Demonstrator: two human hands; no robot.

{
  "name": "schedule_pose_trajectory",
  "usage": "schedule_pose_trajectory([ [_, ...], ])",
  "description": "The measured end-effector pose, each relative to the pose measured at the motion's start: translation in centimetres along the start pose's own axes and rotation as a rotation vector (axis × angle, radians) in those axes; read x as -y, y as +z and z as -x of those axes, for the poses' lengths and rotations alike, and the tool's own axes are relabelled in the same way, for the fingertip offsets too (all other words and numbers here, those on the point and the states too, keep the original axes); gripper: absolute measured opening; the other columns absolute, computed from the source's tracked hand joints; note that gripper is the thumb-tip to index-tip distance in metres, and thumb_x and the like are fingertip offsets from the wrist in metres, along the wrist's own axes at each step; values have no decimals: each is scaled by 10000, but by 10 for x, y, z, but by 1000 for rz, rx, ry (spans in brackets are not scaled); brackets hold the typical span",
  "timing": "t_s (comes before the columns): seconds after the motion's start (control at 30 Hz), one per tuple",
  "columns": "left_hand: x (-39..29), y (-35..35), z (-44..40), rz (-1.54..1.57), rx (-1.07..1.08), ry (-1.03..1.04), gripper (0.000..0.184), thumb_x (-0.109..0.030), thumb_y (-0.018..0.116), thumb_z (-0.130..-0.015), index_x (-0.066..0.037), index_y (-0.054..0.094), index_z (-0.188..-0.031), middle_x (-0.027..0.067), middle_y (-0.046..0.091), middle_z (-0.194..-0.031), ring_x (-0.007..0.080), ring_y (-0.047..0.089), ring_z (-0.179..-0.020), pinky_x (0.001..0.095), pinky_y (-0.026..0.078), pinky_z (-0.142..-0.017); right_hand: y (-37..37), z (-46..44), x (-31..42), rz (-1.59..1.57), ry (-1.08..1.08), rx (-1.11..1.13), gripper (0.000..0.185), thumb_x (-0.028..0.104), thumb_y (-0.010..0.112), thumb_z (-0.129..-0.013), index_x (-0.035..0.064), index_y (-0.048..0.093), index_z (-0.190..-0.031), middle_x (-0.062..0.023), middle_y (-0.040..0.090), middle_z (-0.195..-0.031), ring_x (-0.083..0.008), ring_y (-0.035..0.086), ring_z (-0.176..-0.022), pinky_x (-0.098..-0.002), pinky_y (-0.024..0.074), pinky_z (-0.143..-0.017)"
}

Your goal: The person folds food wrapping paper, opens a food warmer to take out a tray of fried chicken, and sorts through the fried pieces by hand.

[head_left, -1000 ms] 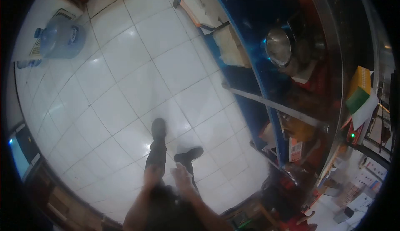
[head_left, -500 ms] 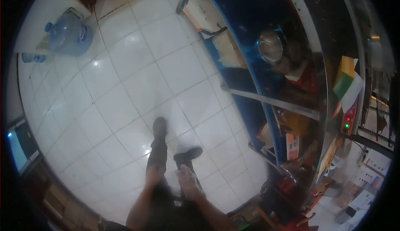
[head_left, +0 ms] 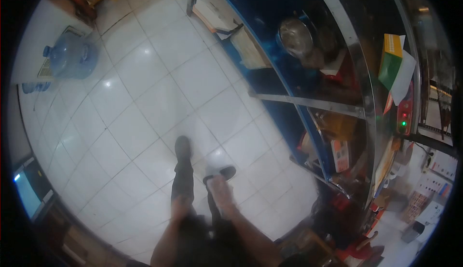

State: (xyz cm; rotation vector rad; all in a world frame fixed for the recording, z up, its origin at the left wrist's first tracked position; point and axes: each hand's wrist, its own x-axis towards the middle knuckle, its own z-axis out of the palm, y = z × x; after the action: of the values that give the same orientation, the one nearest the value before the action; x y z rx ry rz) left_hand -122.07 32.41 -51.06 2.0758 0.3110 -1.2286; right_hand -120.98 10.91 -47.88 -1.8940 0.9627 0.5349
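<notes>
Low in the view, my left hand (head_left: 180,208) hangs beside my dark trouser leg, blurred, with its fingers hard to make out. My right hand (head_left: 221,193) is held a little further forward, over my other leg and near the shoe (head_left: 226,172). Something pale and translucent covers it or lies on it, like a thin plastic glove or bag; motion smears the fingers. Neither hand touches the shelves. My other shoe (head_left: 183,146) stands on the white tiles.
A blue shelving unit (head_left: 284,86) with a metal bowl (head_left: 295,37) and boxes runs along the right. A green and yellow box (head_left: 391,64) lies beyond it. A large water bottle (head_left: 72,56) stands at the upper left, above a lit screen (head_left: 28,190) at the left edge.
The shelves and green and yellow box have shifted up and left in view. My right hand has moved slightly forward over the shoe. My left hand remains low beside my leg.
</notes>
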Motion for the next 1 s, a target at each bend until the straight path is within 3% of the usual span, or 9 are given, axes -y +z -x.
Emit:
schedule_pose_trajectory([
  [0.43, -43, -56, -29, -76, 92, 2, 374, -291, 609, -848, -16, 636, -1099, 191, 669, -1055, 348, 633, -1012, 398, 494, -870, -36, -23, 59, -417, -255, -258, 409, 154, 628, -899, 52, 494, -1272, -93, 633, -975, -174, 620, -884, -315, 506, -785],
  [0.57, -65, -95, -17, -109, 35, 287, 347, -299, 605, -859, -9, 646, -1044, 190, 667, -1030, 332, 639, -975, 405, 503, -851, -31, 35, 84, -477, -82, -140, 413, 217, 643, -913, 37, 483, -1248, -122, 630, -1068, -171, 627, -965, -300, 506, -810],
  [0.7, -64, -137, -18, -860, 226, 538, 240, -239, 562, -878, -28, 653, -947, 152, 657, -1015, 331, 615, -966, 441, 502, -827, -73, 83, 112, -234, -418, -296, 450, 275, 649, -905, 29, 479, -1242, -177, 675, -992, -236, 685, -908, -335, 538, -751],
  [0.73, -77, -145, -1, -529, 100, 328, 260, -288, 554, -884, -56, 665, -915, 161, 654, -1016, 342, 605, -997, 440, 492, -844, -88, 95, 120, -238, -442, -326, 449, 281, 643, -907, 30, 479, -1241, -181, 677, -986, -243, 689, -904, -337, 540, -746],
  [0.83, -80, -173, -10, -492, 118, 257, 360, -386, 610, -873, -74, 652, -1048, 180, 626, -1133, 332, 565, -1100, 414, 440, -960, -140, 110, 136, -303, -395, -439, 403, 277, 618, -913, 57, 489, -1225, -152, 671, -1023, -260, 681, -927, -343, 528, -778],
  [0.9, -100, -192, -26, -595, 133, 243, 456, -448, 685, -798, -149, 598, -1132, 141, 685, -961, 247, 646, -846, 398, 522, -804, -179, 119, 133, -297, -266, -567, 355, 257, 611, -914, 85, 496, -1203, -136, 663, -1060, -287, 664, -956, -362, 515, -808],
  [0.93, -122, -198, -38, -603, 126, 258, 456, -448, 685, -798, -149, 598, -1132, 141, 685, -961, 247, 646, -846, 398, 522, -804, -210, 127, 135, 189, -343, -500, 335, 211, 558, -934, 44, 547, -1224, -158, 585, -1220, -276, 554, -1153, -355, 447, -974],
  [0.97, -140, -206, -45, -789, 111, 333, 516, -506, 583, -841, -96, 595, -1154, 182, 606, -1126, 329, 552, -1044, 465, 434, -927, -228, 140, 141, -438, 4, -525, 382, 262, 578, -930, 45, 529, -1241, -156, 638, -1106, -274, 617, -1029, -361, 476, -917],
  [1.0, -159, -214, -50, -974, 83, 410, 607, -563, 480, -884, -42, 592, -1176, 223, 527, -1292, 412, 459, -1241, 532, 345, -1050, -238, 143, 124, -472, -51, -606, 377, 244, 592, -920, 42, 528, -1232, -151, 648, -1069, -250, 626, -997, -352, 493, -873],
])
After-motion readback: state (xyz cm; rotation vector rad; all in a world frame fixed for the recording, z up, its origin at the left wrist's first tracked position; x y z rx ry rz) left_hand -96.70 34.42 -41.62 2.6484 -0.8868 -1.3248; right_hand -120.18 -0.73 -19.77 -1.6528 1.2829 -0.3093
